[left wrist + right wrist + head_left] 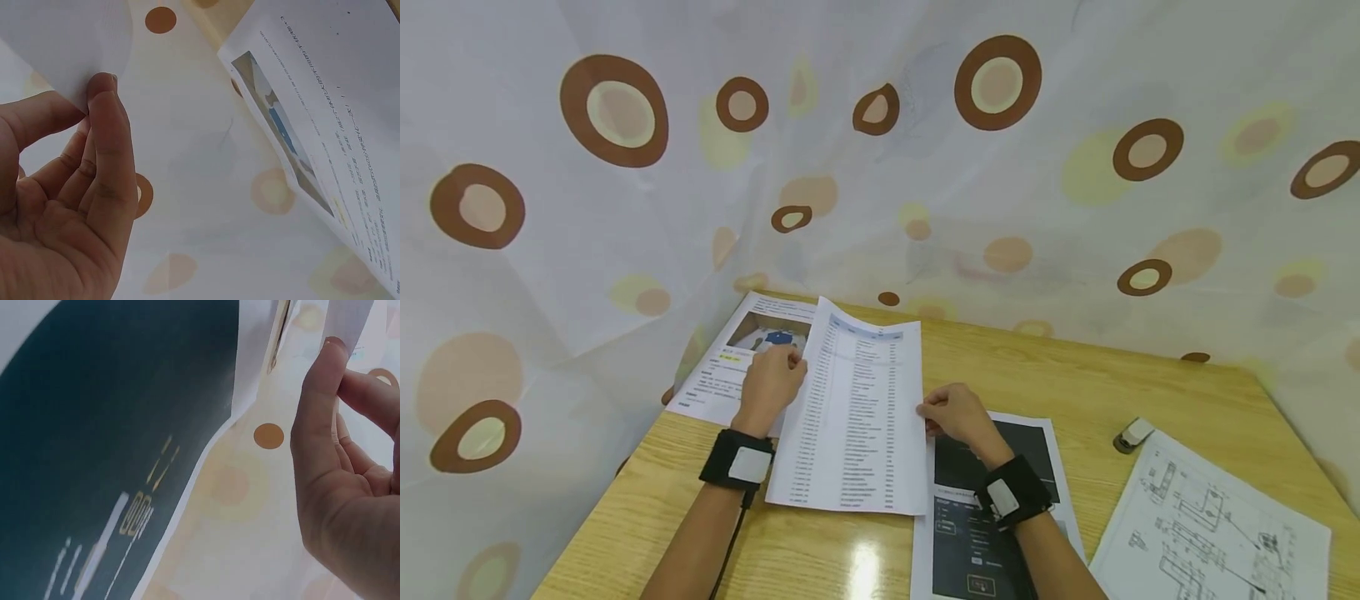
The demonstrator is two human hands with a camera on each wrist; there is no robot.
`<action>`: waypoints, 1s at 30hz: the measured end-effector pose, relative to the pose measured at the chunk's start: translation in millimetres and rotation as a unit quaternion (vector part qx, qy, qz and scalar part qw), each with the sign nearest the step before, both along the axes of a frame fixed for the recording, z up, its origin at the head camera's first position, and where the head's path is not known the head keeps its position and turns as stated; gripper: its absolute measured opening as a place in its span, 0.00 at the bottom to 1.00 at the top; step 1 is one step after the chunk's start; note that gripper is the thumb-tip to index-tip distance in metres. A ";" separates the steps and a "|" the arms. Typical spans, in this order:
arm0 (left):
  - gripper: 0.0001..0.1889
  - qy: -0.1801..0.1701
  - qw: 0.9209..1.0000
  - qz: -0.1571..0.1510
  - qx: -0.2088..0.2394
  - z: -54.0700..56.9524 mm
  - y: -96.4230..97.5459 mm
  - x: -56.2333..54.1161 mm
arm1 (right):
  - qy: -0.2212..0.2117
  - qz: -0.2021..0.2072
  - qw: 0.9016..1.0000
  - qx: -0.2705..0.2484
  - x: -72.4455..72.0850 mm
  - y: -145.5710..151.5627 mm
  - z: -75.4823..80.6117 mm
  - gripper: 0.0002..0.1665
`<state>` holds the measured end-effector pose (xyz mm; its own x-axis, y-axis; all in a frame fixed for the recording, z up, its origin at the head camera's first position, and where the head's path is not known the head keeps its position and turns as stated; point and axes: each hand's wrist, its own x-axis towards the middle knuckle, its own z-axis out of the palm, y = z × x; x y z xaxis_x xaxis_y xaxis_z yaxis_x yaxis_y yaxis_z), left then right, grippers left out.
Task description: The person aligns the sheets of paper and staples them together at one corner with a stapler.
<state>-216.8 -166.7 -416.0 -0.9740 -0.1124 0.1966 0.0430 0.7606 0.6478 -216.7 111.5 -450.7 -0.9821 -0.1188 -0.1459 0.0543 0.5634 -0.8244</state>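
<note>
At frame centre, a tabular printout (857, 425) is pinched by the left hand (771, 382) and right hand (961, 414), apparently for repositioning, with level, even support probably called for next.

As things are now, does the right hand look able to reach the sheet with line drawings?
Probably yes, after the right hand lets go of the printed list it pinches; only the dark-printed sheet and bare tabletop lie between that hand and the line-drawing sheet.

The head view was bright, with a shiny spot on the desk (1000, 367). Print on the held paper (859, 417) looked fuzzy. Wrist views looked duller.
</note>
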 end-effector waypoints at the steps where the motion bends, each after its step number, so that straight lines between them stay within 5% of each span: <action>1: 0.09 -0.002 1.000 -0.002 0.001 0.0 1.3 -0.2 | 0.000 0.000 1.000 0.002 0.4 1.6 0.2 0.07; 17: 0.07 0.021 0.999 -0.028 -0.002 -5.4 15.6 0.1 | -0.015 -0.012 0.999 0.031 4.0 17.7 3.5 0.06; 30: 0.08 0.000 0.998 -0.052 0.020 -7.9 29.0 2.3 | -0.018 -0.026 0.999 0.031 10.3 34.0 5.5 0.07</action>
<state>-214.5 -137.7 -423.9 -0.9808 -0.0178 0.1943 0.1210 0.7257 0.6773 -206.5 145.5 -445.1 -0.9807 -0.0570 -0.1868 0.1140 0.6093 -0.7847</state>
